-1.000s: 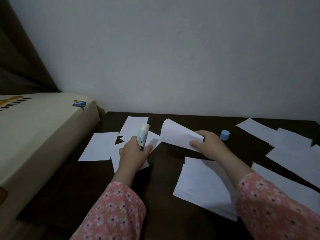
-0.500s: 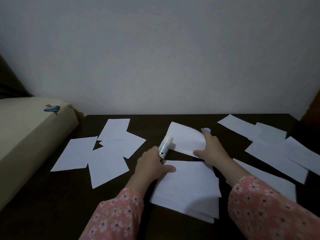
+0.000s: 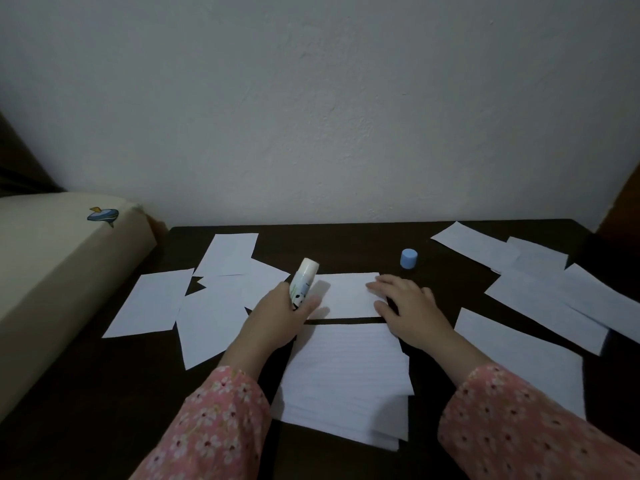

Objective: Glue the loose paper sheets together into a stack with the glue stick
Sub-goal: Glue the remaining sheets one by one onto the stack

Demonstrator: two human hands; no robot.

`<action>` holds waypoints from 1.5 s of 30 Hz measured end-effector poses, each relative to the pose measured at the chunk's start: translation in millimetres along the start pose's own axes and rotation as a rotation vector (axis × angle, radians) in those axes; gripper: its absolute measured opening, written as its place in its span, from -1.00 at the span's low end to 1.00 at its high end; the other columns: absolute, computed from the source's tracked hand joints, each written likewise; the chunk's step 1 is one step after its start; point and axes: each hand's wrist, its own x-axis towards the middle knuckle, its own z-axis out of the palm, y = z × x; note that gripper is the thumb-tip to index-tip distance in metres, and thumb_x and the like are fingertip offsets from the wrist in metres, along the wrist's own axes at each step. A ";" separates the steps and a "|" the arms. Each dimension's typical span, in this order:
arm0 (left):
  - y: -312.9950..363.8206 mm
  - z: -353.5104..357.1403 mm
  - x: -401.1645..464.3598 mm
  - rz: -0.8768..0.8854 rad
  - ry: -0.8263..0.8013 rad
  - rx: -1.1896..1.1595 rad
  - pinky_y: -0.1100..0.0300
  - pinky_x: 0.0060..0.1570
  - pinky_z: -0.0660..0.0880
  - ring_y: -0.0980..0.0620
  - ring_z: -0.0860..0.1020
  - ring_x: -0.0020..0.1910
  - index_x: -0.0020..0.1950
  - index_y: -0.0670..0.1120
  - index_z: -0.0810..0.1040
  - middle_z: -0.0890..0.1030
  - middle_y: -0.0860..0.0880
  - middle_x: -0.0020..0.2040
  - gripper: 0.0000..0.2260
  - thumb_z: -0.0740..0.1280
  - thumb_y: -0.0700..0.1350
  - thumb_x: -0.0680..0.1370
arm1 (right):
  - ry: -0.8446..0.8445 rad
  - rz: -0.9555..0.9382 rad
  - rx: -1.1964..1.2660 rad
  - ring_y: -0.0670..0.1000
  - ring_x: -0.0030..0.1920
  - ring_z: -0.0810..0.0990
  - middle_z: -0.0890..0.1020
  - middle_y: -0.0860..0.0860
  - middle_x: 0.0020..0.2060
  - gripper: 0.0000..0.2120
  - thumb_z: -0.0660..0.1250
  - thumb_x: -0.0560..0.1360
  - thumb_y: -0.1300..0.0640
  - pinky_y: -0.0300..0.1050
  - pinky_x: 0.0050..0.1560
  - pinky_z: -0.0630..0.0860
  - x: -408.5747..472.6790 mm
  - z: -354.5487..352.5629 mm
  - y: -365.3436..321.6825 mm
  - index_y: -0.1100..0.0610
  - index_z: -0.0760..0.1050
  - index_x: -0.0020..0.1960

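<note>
My left hand [image 3: 282, 315] grips a white glue stick [image 3: 303, 278] with its uncapped tip pointing up and away. Just right of it a single white sheet [image 3: 346, 294] lies flat on the dark table, and my right hand [image 3: 407, 304] rests on its right end with fingers spread. Below that sheet sits a stack of white sheets [image 3: 346, 379], slightly fanned at its near edge. The stick's blue cap [image 3: 409, 258] stands upright behind the sheet.
Several loose white sheets [image 3: 214, 296] overlap at the left, and others [image 3: 554, 289] lie at the right. A cream mattress or cushion [image 3: 52, 271] borders the table's left side. A white wall rises behind the dark table [image 3: 346, 244].
The sheet my right hand held curled in the air now lies flat on the table above the stack. My left hand with the glue stick moved right, beside that sheet.
</note>
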 end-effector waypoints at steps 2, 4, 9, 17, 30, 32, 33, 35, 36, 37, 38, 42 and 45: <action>7.3 1.8 0.2 0.006 0.032 -0.078 0.21 -0.29 0.36 0.14 0.47 -0.16 0.08 -0.01 0.39 0.52 0.02 -0.07 -0.73 0.18 0.17 0.58 | 0.045 0.027 0.058 -0.10 0.41 0.23 0.36 -0.16 0.39 -0.64 0.18 0.61 0.01 -0.03 0.36 0.12 -1.4 0.8 8.9 -0.13 0.36 0.40; 11.7 3.4 4.0 0.004 0.022 -0.159 0.17 -0.22 0.43 0.15 0.47 -0.12 0.11 0.01 0.36 0.52 0.01 -0.03 -0.77 0.16 0.14 0.60 | 0.072 0.041 0.118 -0.12 0.39 0.25 0.41 -0.18 0.34 -0.67 0.22 0.59 0.04 -0.12 0.30 0.10 -3.3 2.1 13.6 -0.11 0.42 0.34; 20.6 4.0 12.9 0.106 0.069 -0.262 0.36 -0.29 0.37 0.20 0.49 -0.08 0.26 0.06 0.44 0.53 0.09 0.09 -0.66 0.35 0.10 0.52 | 0.064 0.028 0.068 -0.14 0.39 0.23 0.40 -0.25 0.34 -0.69 0.23 0.57 -0.02 -0.04 0.37 0.11 -2.1 3.9 11.7 -0.15 0.46 0.31; 36.0 21.0 21.9 0.113 0.120 -0.623 0.28 -0.26 0.49 0.04 0.57 -0.16 0.08 0.12 0.50 0.59 0.03 -0.02 -0.76 0.44 0.03 0.45 | 0.039 0.006 0.092 -0.12 0.42 0.17 0.37 -0.28 0.34 -0.69 0.25 0.55 -0.08 0.01 0.40 0.06 -1.2 4.9 13.6 -0.19 0.47 0.29; 52.7 38.1 33.1 0.291 -0.087 -0.374 0.29 -0.19 0.46 0.12 0.53 -0.14 0.21 0.09 0.31 0.53 0.10 -0.02 -0.77 0.25 0.05 0.59 | -0.090 0.002 0.107 -0.05 0.54 -0.05 0.18 -0.27 0.49 -0.63 0.24 0.57 -0.01 0.34 0.46 -0.22 0.7 3.7 11.6 -0.25 0.36 0.34; 52.9 39.3 33.0 0.321 -0.098 -0.362 0.25 -0.15 0.46 0.14 0.53 -0.13 0.20 0.12 0.31 0.54 0.13 -0.02 -0.77 0.26 0.06 0.58 | -0.126 -0.004 0.089 -0.03 0.54 -0.09 0.13 -0.29 0.50 -0.58 0.21 0.58 -0.01 0.35 0.45 -0.25 0.4 2.7 11.1 -0.25 0.28 0.42; 52.7 40.1 33.0 0.329 -0.106 -0.353 0.25 -0.14 0.46 0.14 0.53 -0.12 0.21 0.13 0.32 0.54 0.14 -0.02 -0.76 0.26 0.06 0.58 | -0.142 -0.005 0.086 -0.02 0.54 -0.10 0.11 -0.29 0.51 -0.55 0.19 0.59 0.00 0.35 0.45 -0.27 0.3 2.4 10.9 -0.24 0.25 0.45; 53.2 42.0 32.8 0.337 -0.117 -0.334 0.26 -0.15 0.45 0.16 0.53 -0.14 0.23 0.15 0.31 0.54 0.15 -0.02 -0.74 0.26 0.08 0.57 | -0.161 -0.005 0.082 -0.02 0.55 -0.12 0.10 -0.28 0.52 -0.54 0.17 0.60 0.01 0.35 0.44 -0.28 0.1 1.3 10.5 -0.24 0.21 0.47; 53.8 42.6 32.6 0.337 -0.121 -0.325 0.27 -0.16 0.44 0.16 0.53 -0.15 0.26 0.14 0.31 0.54 0.15 -0.02 -0.72 0.26 0.09 0.57 | -0.162 -0.006 0.075 -0.01 0.55 -0.12 0.09 -0.27 0.52 -0.54 0.16 0.61 0.01 0.36 0.44 -0.28 0.0 0.6 9.9 -0.23 0.20 0.48; 54.5 43.2 32.5 0.336 -0.127 -0.316 0.28 -0.16 0.43 0.17 0.52 -0.16 0.28 0.13 0.31 0.53 0.16 -0.01 -0.69 0.26 0.10 0.57 | -0.159 -0.010 0.063 0.00 0.55 -0.12 0.09 -0.27 0.52 -0.54 0.16 0.61 0.00 0.36 0.44 -0.28 -0.5 -0.1 9.3 -0.22 0.20 0.48; 55.2 43.6 32.1 0.335 -0.132 -0.305 0.28 -0.16 0.42 0.17 0.52 -0.16 0.31 0.12 0.30 0.53 0.15 0.00 -0.66 0.26 0.10 0.57 | -0.152 -0.017 0.051 0.00 0.55 -0.12 0.09 -0.26 0.52 -0.55 0.15 0.61 0.00 0.35 0.44 -0.27 -1.1 -0.5 8.5 -0.21 0.21 0.48; 55.9 44.3 31.1 0.339 -0.140 -0.274 0.25 -0.11 0.44 0.17 0.52 -0.11 0.35 0.10 0.28 0.52 0.12 0.04 -0.62 0.25 0.10 0.57 | -0.129 -0.032 0.034 0.00 0.55 -0.09 0.12 -0.23 0.52 -0.56 0.15 0.61 -0.01 0.35 0.46 -0.21 -3.5 -0.8 5.9 -0.17 0.25 0.47; 57.8 43.5 29.2 0.352 -0.151 -0.259 0.28 -0.12 0.43 0.18 0.52 -0.08 0.33 0.12 0.29 0.51 0.15 0.03 -0.65 0.26 0.09 0.57 | -0.140 -0.035 0.043 -0.03 0.55 -0.09 0.12 -0.21 0.53 -0.57 0.14 0.62 0.00 0.34 0.46 -0.22 -4.8 -3.0 4.7 -0.16 0.24 0.48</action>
